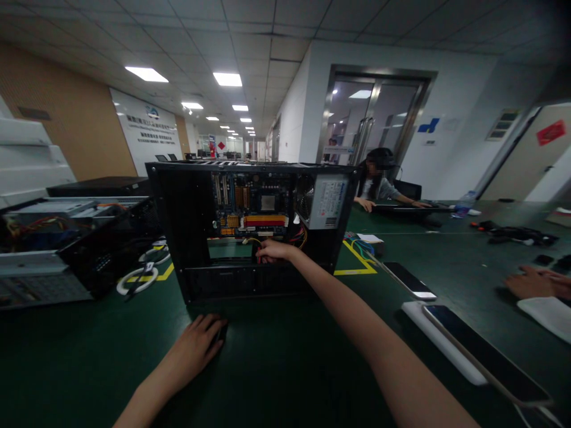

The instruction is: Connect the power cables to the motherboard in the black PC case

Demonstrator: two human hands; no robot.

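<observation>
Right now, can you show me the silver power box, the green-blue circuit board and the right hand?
Power box (329, 201): head view, its labelled side.
Circuit board (250, 205): head view, around its middle.
Right hand (273, 251): head view, back of the hand.

A bare right arm (352, 315) stretches forward, right hand (273, 251) curled at the fingers. The left hand (200, 340) lies palm down, fingers slightly bent.
</observation>
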